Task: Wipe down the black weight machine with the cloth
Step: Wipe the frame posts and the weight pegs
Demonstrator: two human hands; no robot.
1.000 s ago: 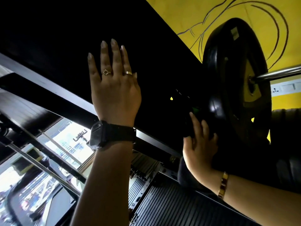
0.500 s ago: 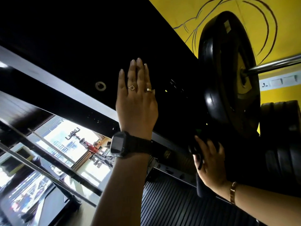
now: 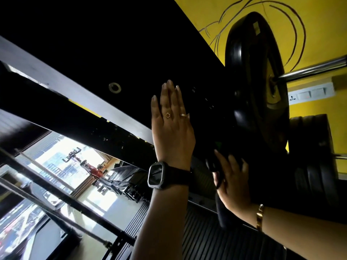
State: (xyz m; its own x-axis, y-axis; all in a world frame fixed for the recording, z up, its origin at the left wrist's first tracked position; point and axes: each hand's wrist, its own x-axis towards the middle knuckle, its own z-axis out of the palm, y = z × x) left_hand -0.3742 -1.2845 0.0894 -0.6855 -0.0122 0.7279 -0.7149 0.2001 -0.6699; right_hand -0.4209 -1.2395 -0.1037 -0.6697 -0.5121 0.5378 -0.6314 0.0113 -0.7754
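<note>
The black weight machine fills the upper view; its broad black frame beam [image 3: 131, 53] slants from upper right down to the left. My left hand [image 3: 172, 132] lies flat on the beam with straight fingers, a watch on the wrist. My right hand [image 3: 232, 184] presses a dark cloth [image 3: 222, 214] against the machine just below the large black weight plate [image 3: 244, 81]. Its fingers look extended over the cloth, part of which hangs below the palm. The cloth is hard to tell apart from the dark machine.
A chrome bar [image 3: 309, 70] carries the plate on the right. Several more black plates [image 3: 315, 166] are stacked below it. A yellow wall with a socket panel [image 3: 309, 93] lies behind. Thin diagonal rods [image 3: 56, 194] cross the lower left before bright windows.
My left hand has slid right and down along the beam toward the weight plate. My right hand with the cloth has shifted lower under the plate.
</note>
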